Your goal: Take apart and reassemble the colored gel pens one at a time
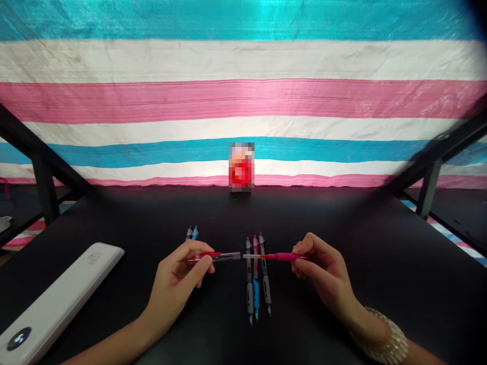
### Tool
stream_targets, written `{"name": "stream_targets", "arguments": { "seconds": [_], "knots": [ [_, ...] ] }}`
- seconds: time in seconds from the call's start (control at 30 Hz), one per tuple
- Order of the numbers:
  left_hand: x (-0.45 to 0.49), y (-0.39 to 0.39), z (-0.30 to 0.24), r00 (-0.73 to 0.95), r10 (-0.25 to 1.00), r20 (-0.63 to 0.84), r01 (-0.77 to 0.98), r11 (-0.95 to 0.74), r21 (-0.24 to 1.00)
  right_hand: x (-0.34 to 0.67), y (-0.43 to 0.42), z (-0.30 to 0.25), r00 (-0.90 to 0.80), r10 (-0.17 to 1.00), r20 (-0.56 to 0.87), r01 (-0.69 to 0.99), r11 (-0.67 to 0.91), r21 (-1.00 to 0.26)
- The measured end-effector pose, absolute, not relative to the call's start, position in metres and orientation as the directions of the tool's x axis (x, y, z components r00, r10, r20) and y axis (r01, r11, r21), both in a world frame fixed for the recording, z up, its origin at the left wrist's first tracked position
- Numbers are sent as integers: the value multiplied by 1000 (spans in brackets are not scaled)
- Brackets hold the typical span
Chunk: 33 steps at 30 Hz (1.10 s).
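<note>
My left hand (182,279) pinches the upper half of a pen, a clear barrel (228,256) with a red clip, held level. My right hand (321,276) pinches the pen's front half (283,257), a pink grip with a thin refill pointing left. The refill's end faces the barrel's open end across a narrow gap. Below them on the table lie three pens side by side: a grey-grip pen (249,296), a pen with a blue grip (256,294) and another grey-grip pen (266,289). Behind my left hand, two more pens (194,233) show only their tops.
A white power bank (64,299) lies at the left of the black table (152,213). At the back edge stands a small blurred red-and-white object (241,170) before a striped sheet (243,101). Black metal bars (45,187) flank the table.
</note>
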<state>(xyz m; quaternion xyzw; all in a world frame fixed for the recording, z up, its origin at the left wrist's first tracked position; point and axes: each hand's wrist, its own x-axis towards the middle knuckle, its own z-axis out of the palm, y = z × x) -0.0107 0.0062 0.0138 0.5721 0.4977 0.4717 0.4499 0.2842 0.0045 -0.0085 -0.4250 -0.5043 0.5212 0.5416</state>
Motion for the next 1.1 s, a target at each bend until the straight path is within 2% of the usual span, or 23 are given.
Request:
{"name": "stream_targets", "arguments": {
  "seconds": [1.1],
  "knots": [
    [-9,6,16,73,993,96,144,-105,984,285,1,-9,-44,989,139,-104,134,-986]
  ]
}}
